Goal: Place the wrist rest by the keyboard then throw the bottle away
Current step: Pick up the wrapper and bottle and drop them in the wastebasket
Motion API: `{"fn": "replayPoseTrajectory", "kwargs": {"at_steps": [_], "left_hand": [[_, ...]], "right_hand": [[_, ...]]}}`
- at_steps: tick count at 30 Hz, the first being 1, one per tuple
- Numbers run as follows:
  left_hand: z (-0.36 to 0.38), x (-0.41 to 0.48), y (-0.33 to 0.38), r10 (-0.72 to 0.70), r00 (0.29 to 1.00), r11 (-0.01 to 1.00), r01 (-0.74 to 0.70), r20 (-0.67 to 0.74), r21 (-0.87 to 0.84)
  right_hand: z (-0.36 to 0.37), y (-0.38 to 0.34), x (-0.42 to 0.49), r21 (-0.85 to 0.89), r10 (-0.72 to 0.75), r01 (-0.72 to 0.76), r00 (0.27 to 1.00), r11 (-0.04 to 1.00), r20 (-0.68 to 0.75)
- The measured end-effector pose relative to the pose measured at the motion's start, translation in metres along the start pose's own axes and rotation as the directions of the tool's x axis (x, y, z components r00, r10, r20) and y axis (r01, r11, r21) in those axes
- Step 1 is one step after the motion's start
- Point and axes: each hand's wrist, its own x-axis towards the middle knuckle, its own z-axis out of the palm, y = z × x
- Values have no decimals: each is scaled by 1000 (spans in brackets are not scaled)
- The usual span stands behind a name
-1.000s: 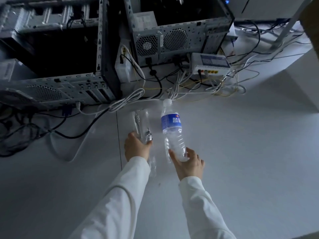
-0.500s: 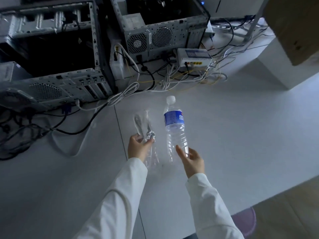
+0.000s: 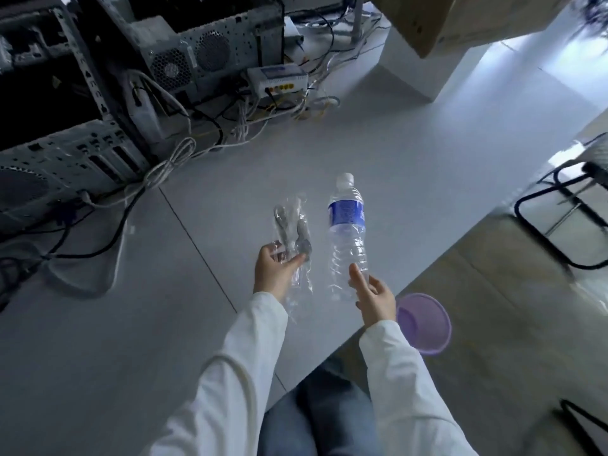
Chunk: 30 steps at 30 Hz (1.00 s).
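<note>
A clear plastic bottle (image 3: pixel 348 235) with a blue label and white cap is held upright over the white table (image 3: pixel 131 307); my right hand (image 3: pixel 373 296) grips its lower end. My left hand (image 3: pixel 276 271) holds a clear plastic bag (image 3: pixel 294 238) with a small grey item inside, just left of the bottle. A purple round bin (image 3: pixel 424 324) stands on the floor below the table's edge, right beside my right hand. No wrist rest or keyboard is in view.
Open computer cases (image 3: pixel 204 44) and a white router (image 3: pixel 279 80) with tangled cables (image 3: pixel 164 166) crowd the table's far left. A cardboard box (image 3: pixel 460 21) sits at the top right. A black-framed chair (image 3: pixel 566 218) stands on the wooden floor at right.
Both hands have drawn back toward me and to the right with the bottle and the bag. The view swung, so the table edge, the floor and the purple bin now show.
</note>
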Motion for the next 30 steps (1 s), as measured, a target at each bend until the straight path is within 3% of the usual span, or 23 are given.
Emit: {"fn": "replayPoseTrajectory", "kwargs": {"at_steps": [6, 12, 22, 30], "left_hand": [[79, -39, 12, 62, 979, 993, -81, 195, 91], [187, -85, 1, 42, 934, 973, -118, 354, 196], [337, -120, -61, -88, 875, 952, -67, 476, 298], [386, -90, -127, -153, 847, 900, -93, 509, 425]], "right_hand": [[-85, 14, 1, 175, 20, 11, 985, 984, -171], [-187, 40, 18, 333, 139, -30, 941, 942, -309], [-333, 92, 71, 454, 305, -91, 852, 886, -425], [-351, 171, 114, 496, 439, -198, 786, 845, -435]]}}
